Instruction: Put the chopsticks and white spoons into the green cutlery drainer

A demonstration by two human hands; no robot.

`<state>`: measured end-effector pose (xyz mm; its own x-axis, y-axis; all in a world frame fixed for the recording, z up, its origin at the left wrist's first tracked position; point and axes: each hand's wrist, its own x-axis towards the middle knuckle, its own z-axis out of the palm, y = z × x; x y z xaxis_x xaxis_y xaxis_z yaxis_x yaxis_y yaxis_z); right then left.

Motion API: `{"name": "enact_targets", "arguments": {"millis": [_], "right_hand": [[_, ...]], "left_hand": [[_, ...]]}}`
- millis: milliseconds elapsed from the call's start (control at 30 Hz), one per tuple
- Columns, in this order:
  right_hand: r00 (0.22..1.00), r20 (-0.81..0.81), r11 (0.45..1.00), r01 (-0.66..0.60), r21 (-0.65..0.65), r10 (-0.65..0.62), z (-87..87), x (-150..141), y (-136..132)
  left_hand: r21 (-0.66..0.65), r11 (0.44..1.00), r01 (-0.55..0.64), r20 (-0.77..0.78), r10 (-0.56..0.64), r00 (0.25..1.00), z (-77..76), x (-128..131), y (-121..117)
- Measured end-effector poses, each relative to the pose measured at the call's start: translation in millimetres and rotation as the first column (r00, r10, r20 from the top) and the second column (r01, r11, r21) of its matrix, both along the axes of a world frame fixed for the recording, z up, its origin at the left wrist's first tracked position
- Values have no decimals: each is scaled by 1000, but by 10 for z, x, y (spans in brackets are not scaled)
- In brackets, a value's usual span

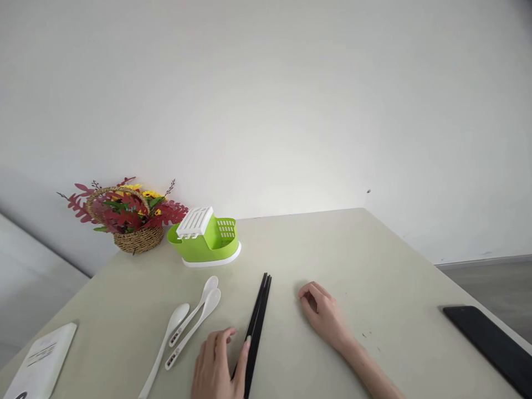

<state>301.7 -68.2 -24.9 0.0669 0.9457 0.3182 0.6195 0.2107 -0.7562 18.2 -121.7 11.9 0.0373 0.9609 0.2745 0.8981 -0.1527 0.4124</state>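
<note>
Several black chopsticks [258, 327] lie side by side on the table, pointing away from me. My left hand [218, 366] is just left of them, its thumb resting against their edge while the other fingers curve loosely apart from it. It is open, with nothing gripped. To the right of the chopsticks, my right hand [326, 316] rests on the table, its fingers curled in towards the thumb and no object showing in them. Two short white spoons [198, 318] overlap left of my left hand. A longer white spoon [166, 341] lies beside them.
A green cutlery holder [203, 249] with a white slotted top [195, 221] stands near the wall. Beside it is a wicker basket [139, 239] of artificial flowers. A white box-like object [41, 360] lies front left, a black phone [490, 343] at the right edge.
</note>
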Motion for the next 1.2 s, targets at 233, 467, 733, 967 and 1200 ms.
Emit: {"name": "enact_targets", "arguments": {"millis": [233, 467, 733, 967, 1200], "right_hand": [[1000, -12, 1000, -2, -9, 2, -15, 0, -1], [1000, -18, 1000, -9, 0, 9, -55, 13, 11], [999, -35, 999, -16, -34, 15, -41, 17, 0], [998, -55, 999, -19, -48, 16, -20, 10, 2], [997, -72, 998, -22, -61, 18, -27, 8, 4]], "left_hand": [[172, 951, -256, -163, 283, 945, 191, -589, 93], [-105, 903, -417, -163, 398, 903, 104, -1095, 190], [-143, 964, -223, -79, 214, 974, 92, -950, 515], [-170, 971, -167, -224, 127, 966, 261, -759, 749], [-388, 885, -257, -412, 83, 907, 511, -655, 791]]}}
